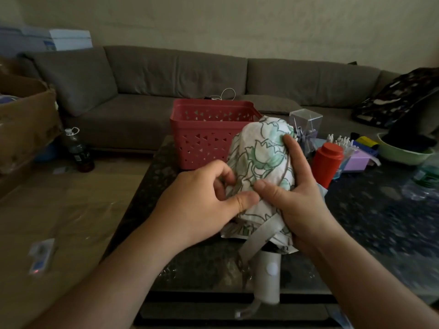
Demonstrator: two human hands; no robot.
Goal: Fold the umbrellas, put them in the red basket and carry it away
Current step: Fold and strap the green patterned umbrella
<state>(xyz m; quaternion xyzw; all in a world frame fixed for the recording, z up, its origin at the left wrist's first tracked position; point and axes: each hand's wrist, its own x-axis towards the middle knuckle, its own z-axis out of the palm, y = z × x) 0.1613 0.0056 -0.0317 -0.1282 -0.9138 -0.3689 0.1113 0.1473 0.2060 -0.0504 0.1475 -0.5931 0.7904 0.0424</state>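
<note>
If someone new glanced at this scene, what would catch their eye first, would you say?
Most likely the floral umbrella at centre, bundled between the left hand and right hand above the dark table. Just behind it stands the red basket, with a grey sofa along the back.

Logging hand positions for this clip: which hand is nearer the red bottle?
Right. The right hand grips the umbrella just left of the red bottle; the left hand pinches the fabric on the umbrella's far side from it.

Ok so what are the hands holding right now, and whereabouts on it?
Both hold the floral umbrella by its gathered canopy: the right hand wraps the right side, the left hand pinches the fabric at left. The white handle hangs free.
</note>
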